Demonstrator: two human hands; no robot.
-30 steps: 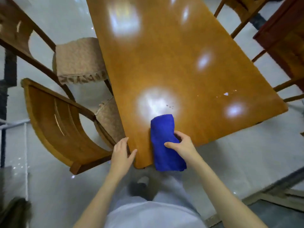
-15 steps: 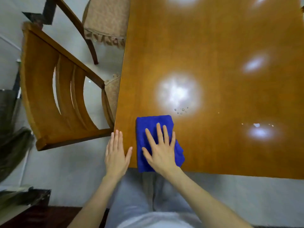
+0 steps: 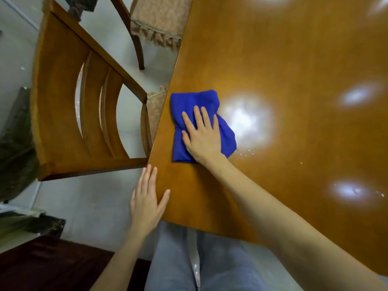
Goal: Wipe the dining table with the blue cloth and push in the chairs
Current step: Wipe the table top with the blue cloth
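Observation:
A blue cloth [image 3: 193, 103] lies crumpled on the glossy brown dining table [image 3: 294, 66], close to its left edge. My right hand [image 3: 202, 135] presses flat on the cloth with fingers spread. My left hand [image 3: 147, 198] rests open against the table's near left corner, thumb on the top. A wooden chair [image 3: 69, 101] with a slatted back stands at the table's left side, its cushioned seat partly under the edge. A second chair with a fringed cushion [image 3: 159, 19] stands farther along the same side.
A few water drops [image 3: 247, 152] sit on the table right of the cloth, with more specks [image 3: 357, 191] farther right. Pale tiled floor [image 3: 84, 200] lies left of the table. A dark red cabinet top [image 3: 42, 261] is at bottom left.
My right hand has slid the cloth forward along the table's left edge, away from the near edge. My left hand stayed at the corner. The view shifted closer over the table.

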